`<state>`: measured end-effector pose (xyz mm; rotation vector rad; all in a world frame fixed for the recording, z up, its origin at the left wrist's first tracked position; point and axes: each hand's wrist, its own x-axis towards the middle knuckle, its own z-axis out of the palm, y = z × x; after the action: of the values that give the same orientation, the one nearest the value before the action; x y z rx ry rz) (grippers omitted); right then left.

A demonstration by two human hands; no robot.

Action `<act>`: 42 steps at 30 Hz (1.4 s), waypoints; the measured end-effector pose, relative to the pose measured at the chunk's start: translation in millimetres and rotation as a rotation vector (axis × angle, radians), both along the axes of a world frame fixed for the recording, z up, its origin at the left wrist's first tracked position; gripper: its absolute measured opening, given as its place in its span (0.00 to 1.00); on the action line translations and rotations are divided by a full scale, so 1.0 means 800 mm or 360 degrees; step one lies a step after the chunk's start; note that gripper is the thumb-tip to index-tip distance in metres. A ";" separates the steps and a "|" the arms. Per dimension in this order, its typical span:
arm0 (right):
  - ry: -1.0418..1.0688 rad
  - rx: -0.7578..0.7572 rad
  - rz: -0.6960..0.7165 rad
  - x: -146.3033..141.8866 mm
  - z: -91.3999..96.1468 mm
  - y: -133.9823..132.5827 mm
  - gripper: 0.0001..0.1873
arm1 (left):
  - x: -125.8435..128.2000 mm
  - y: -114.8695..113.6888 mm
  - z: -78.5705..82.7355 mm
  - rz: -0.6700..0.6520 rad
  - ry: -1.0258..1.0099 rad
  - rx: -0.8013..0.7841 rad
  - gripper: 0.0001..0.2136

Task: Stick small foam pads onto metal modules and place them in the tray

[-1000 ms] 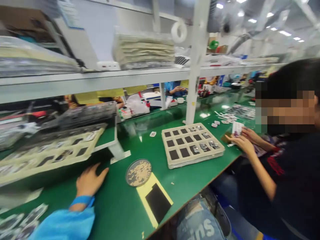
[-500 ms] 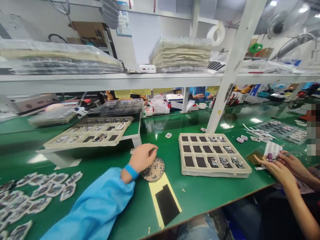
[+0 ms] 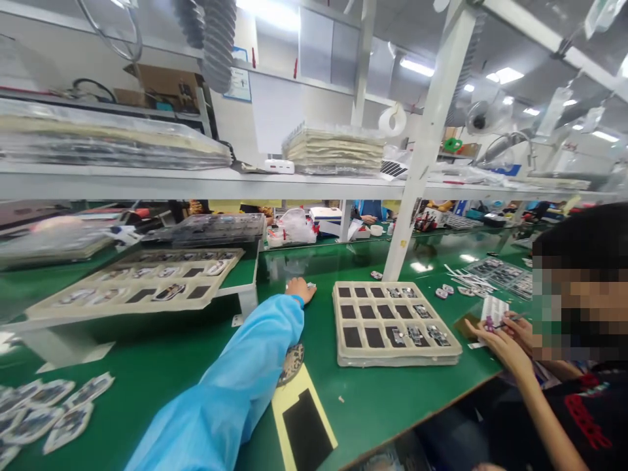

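Observation:
My left hand (image 3: 300, 289), in a blue sleeve, reaches far forward over the green table. Its fingers are bent together at a small white-edged part (image 3: 311, 285), which shows just at their tips. Beneath the forearm, a round dish of small bits (image 3: 292, 364) is partly hidden by the sleeve. A yellow sheet with a black pad (image 3: 307, 428) lies in front of the dish. To the right of the hand stands a cream compartment tray (image 3: 398, 358), with small circuit boards in some of its pockets and black pads in others. My right hand is out of view.
At left, a second cream tray (image 3: 196, 304) rests on a low white stand (image 3: 248, 301). Several white-edged pieces (image 3: 69, 425) lie at the lower left. A white post (image 3: 407, 222) and shelf (image 3: 206, 190) rise behind. A co-worker's hands (image 3: 505, 340) work at the right.
My left hand has moved forward from above the round dish to the small white-edged part. The view has tilted up and turned right, bringing more of the co-worker into sight.

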<state>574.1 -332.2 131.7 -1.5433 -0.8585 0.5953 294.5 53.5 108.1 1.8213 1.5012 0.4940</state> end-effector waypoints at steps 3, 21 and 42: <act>0.0291 -0.0153 -0.0002 -0.103 -0.033 -0.027 0.32 | -0.028 -0.020 0.005 -0.0032 -0.0402 -0.0200 0.18; -0.0120 -0.0232 0.1616 -0.233 -0.009 0.195 0.14 | -0.193 -0.214 0.008 -0.0277 -0.1309 -0.0859 0.20; -0.0471 -0.0294 0.1617 -0.211 -0.015 0.188 0.07 | -0.187 -0.254 0.003 -0.0656 -0.0266 -0.0496 0.12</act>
<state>405.2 -181.5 119.8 -1.2909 -1.8814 1.2020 145.0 -149.6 110.3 1.7291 0.9900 0.1912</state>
